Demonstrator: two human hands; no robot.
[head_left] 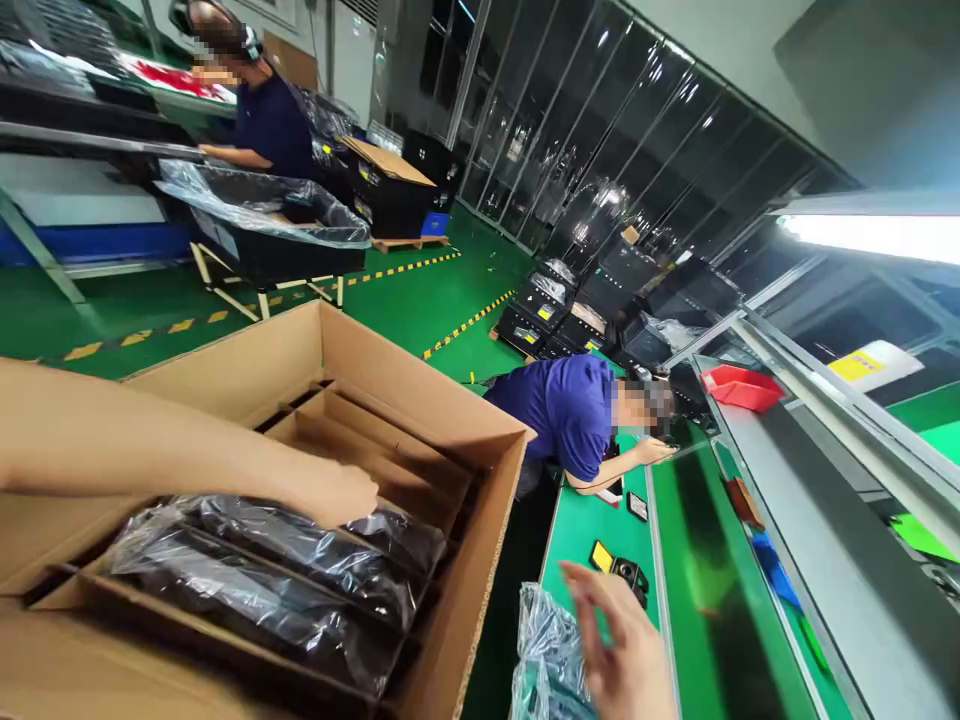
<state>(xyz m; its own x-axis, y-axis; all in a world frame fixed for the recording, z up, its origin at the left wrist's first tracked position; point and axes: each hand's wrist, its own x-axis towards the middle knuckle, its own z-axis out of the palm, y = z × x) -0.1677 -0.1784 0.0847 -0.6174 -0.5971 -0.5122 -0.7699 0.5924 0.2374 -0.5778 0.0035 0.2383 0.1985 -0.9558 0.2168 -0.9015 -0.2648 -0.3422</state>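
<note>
A large cardboard box (480,560) with cardboard dividers stands open on the left. Black items in clear plastic bags (247,590) fill several of its slots, and the slots toward the far side show bare cardboard. My left hand (337,492) reaches into the box over the bagged items, its fingers bent down and mostly hidden; what it holds, if anything, cannot be made out. At the lower right my right hand (619,645) is raised over the green bench, fingers apart and holding nothing. Beside it lies crumpled clear plastic (544,640).
Past my right hand, a black device (630,575) with a yellow part lies on the bench (562,545). One person (559,405) leans over the bench; another (274,125) works at the back left. A red bin (742,388) sits on the right shelf. Black crates (540,300) stand behind.
</note>
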